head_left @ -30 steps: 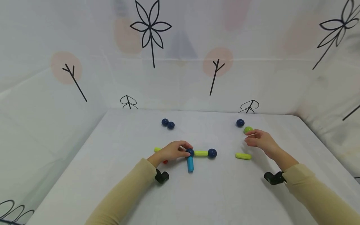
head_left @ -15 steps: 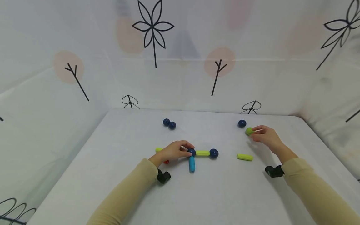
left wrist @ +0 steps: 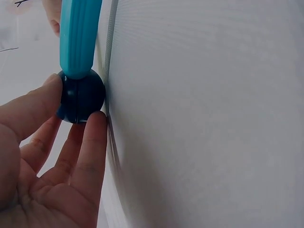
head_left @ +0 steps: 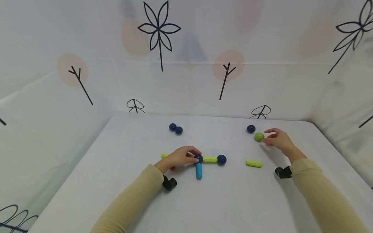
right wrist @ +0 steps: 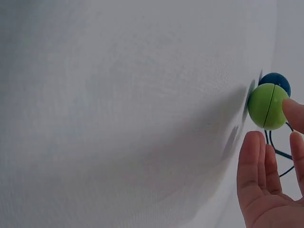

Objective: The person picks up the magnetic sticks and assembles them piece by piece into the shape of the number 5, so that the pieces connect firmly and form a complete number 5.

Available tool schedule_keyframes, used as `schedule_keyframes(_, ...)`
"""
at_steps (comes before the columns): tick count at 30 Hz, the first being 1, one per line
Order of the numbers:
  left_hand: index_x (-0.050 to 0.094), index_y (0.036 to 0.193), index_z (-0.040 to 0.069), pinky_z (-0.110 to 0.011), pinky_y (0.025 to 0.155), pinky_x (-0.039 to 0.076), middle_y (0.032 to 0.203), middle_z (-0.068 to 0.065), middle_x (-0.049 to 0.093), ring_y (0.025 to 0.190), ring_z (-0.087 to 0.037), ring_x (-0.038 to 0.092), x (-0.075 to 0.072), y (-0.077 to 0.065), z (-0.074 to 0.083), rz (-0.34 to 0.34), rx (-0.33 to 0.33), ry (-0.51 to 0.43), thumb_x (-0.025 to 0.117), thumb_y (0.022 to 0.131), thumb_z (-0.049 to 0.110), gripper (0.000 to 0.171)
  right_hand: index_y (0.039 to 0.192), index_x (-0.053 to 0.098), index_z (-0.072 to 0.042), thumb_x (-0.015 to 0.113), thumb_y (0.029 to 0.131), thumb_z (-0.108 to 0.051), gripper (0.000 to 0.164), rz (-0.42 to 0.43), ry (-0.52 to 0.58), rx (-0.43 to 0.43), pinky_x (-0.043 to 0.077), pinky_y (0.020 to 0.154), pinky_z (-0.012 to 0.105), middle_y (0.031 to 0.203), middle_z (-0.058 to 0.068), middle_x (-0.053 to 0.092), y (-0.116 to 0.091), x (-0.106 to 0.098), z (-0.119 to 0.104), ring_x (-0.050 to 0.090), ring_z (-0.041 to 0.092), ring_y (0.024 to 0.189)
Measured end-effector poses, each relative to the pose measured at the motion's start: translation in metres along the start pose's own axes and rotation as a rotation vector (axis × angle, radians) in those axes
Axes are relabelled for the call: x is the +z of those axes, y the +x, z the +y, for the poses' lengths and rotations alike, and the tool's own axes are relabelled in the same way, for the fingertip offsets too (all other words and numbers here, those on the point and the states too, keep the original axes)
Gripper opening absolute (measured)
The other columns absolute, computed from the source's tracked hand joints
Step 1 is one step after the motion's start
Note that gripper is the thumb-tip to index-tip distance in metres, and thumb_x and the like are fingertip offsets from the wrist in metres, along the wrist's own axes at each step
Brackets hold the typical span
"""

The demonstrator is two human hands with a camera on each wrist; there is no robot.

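Thumb and fingers of my left hand (head_left: 182, 156) pinch a dark blue ball (left wrist: 80, 97) low over the white table. A light blue rod (head_left: 199, 171) joins this ball and points toward me. To its right, a yellow-green rod (head_left: 210, 159) runs on to a second dark blue ball (head_left: 221, 159). My right hand (head_left: 278, 141) is beside a lime green ball (head_left: 259, 136), its fingers spread apart and the thumb right at the ball's edge. Nothing is gripped in that hand. In the right wrist view, the green ball (right wrist: 267, 106) overlaps a dark blue ball (right wrist: 280, 81) behind it.
Two dark blue balls (head_left: 175, 128) lie at the back left. A loose yellow-green rod (head_left: 254, 163) rests nearer me than the right hand. Beside the left hand, a yellow-green piece (head_left: 164, 155) and a red piece (head_left: 173, 168) show partly. White printed cloth (head_left: 192, 87) closes the back.
My right hand reached the green ball and closed its fingers around it, then drew slightly right and parted from it, leaving the ball on the table. The left hand keeps its hold.
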State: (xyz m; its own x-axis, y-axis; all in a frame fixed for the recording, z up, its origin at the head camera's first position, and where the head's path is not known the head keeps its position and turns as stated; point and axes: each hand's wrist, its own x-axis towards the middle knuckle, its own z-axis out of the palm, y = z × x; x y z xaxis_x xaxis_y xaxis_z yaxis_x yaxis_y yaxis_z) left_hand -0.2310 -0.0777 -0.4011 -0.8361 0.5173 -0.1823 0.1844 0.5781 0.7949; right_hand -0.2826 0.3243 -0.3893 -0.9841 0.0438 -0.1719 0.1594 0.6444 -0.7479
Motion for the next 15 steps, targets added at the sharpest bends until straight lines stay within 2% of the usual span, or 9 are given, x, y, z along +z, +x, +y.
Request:
schedule_keyframes(7, 0.061, 0.118, 0.016, -0.03, 0.088, 0.045, 0.113, 0.0, 0.058, 0.105, -0.017, 0.057, 0.0005, 0.0, -0.0002, 0.001, 0.006, 0.002, 0.064, 0.09, 0.016, 0.028, 0.14, 0.031, 0.004, 0.064, 0.087, -0.017, 0.065, -0.068, -0.023, 0.006, 0.044, 0.077, 0.032, 0.135, 0.034, 0.03, 0.0062, 0.0, 0.0034, 0.054, 0.029, 0.094)
schedule_keyframes(15, 0.061, 0.118, 0.017, -0.03, 0.088, 0.045, 0.113, 0.001, 0.058, 0.105, -0.016, 0.056, 0.0002, -0.0006, 0.0004, 0.0, 0.003, 0.002, 0.064, 0.09, 0.017, 0.028, 0.129, 0.04, 0.006, 0.064, 0.087, -0.016, 0.053, -0.073, -0.035, -0.036, 0.046, 0.07, 0.024, 0.13, 0.032, 0.036, 0.0053, 0.0076, -0.0004, 0.051, 0.031, 0.096)
